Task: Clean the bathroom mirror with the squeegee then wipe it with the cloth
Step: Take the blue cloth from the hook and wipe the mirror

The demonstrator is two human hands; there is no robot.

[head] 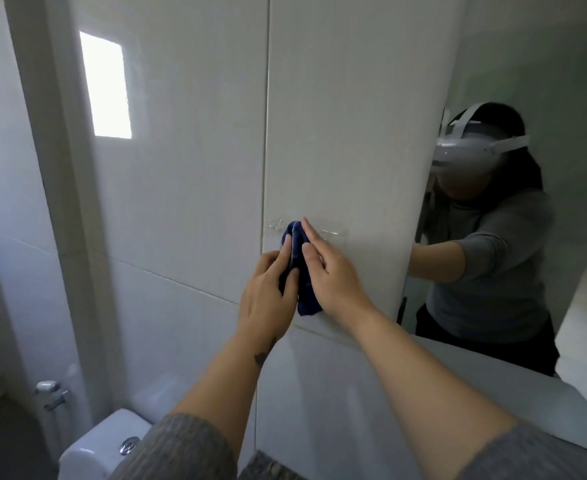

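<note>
A dark blue cloth (302, 271) hangs against the white tiled wall, draped over a clear plastic hook strip (333, 232) stuck to the tile. My left hand (271, 289) pinches the cloth's left side between thumb and fingers. My right hand (330, 271) presses on its right side, with the fingers stretched up toward the hook. The bathroom mirror (534, 81) fills the right of the view, and it reflects a person in a grey top with a headset. No squeegee is in view.
A white toilet cistern (101, 445) with a chrome flush button stands at the lower left, with a wall valve (51, 394) above it. A bright window patch (107, 88) shines on the tiles. The mirror's lower edge meets a white ledge (493, 362).
</note>
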